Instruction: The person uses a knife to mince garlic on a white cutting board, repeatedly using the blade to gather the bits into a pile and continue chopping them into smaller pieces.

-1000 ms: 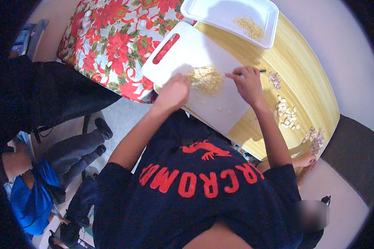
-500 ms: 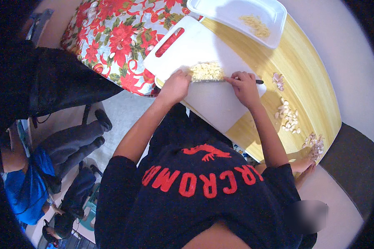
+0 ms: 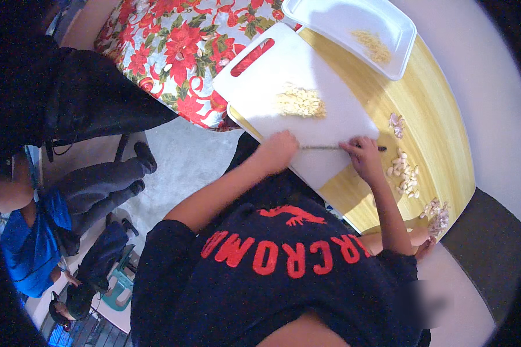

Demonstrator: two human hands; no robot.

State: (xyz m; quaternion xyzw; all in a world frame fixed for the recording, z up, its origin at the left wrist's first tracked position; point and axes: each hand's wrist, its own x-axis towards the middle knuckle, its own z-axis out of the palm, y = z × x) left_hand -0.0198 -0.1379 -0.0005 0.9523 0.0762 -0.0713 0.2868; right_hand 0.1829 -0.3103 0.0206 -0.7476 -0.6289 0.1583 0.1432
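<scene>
"So what've I got down there?"

"Right hand (image 3: 363, 155) wrapped snugly round the knife (image 3: 321, 147), over the cutting board's (image 3: 255, 98) near part; left hand (image 3: 282, 149) curled at the other end, can't tell if pinching. Steadier blade, I'd guess."

"And the chopped pile (image 3: 301, 103)?"

"Mid-board, probably for reach. Whole cloves (image 3: 405, 173) sit right of the board, white tray (image 3: 330, 14) past it, presumably out of the way."
</scene>
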